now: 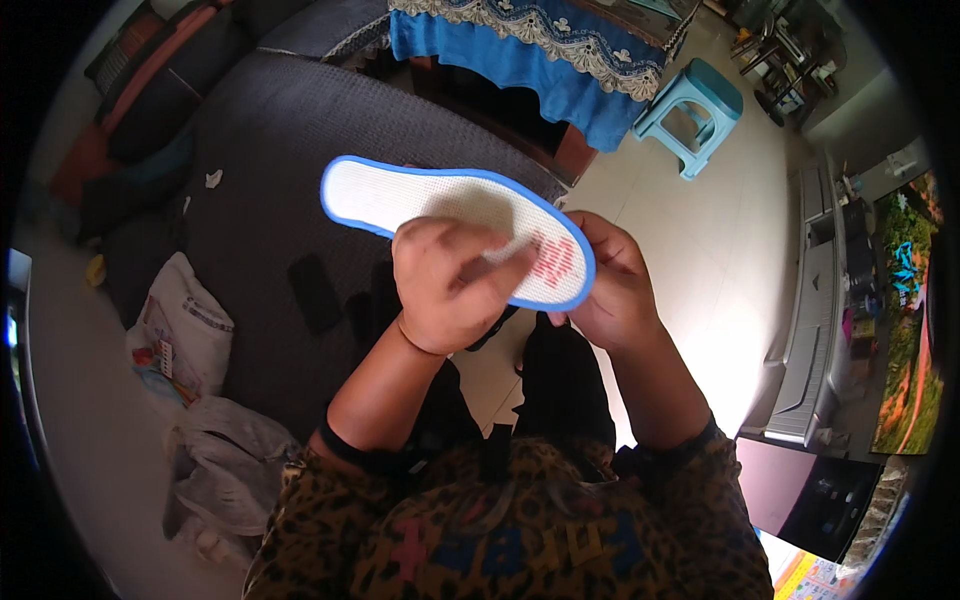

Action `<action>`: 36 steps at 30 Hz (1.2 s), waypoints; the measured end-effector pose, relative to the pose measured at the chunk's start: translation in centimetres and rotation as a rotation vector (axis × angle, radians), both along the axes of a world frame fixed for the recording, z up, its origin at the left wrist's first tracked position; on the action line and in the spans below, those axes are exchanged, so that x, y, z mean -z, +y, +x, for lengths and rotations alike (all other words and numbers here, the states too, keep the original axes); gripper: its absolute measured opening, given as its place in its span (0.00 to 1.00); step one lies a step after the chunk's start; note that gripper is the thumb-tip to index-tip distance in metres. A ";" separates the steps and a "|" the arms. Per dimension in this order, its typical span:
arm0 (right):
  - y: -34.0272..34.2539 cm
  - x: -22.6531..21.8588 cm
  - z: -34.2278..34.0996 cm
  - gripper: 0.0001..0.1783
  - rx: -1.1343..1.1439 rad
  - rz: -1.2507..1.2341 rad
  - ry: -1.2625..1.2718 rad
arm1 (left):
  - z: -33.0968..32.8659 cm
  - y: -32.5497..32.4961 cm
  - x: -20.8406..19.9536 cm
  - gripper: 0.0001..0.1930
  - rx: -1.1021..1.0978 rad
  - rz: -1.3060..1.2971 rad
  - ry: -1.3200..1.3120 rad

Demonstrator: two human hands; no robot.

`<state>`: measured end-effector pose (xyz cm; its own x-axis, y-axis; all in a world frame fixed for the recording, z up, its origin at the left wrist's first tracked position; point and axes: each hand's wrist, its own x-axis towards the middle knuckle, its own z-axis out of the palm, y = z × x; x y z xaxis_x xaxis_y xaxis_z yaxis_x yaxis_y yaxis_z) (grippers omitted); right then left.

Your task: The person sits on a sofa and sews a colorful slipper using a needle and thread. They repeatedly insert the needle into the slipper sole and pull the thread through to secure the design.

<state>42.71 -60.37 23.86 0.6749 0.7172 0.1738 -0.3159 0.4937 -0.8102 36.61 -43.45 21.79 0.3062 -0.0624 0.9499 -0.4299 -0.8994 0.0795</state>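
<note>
Above the lap (567, 390), the right hand (622, 290) clamps the blue-edged insole (385, 192) by its wide end, apparently to steady its upturned face. The left hand (440, 280) curls over it; whether its fingers meet, I cannot tell

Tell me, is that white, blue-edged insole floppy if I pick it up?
The white, blue-edged fabric insole is probably firm rather than limp: its narrow end juts out flat. It's likely light, since it looks thin. Its textured weave probably isn't slippery.
</note>
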 end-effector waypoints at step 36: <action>-0.3 1.7 0.5 0.13 -0.207 0.163 0.115 | -0.8 -0.2 -0.1 0.20 -0.026 0.074 -0.065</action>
<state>43.23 -60.62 22.13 0.5387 0.8108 0.2290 -0.5090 0.5298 -0.6783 35.77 -43.64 21.85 0.2466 -0.1260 0.9609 -0.4083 -0.9127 -0.0149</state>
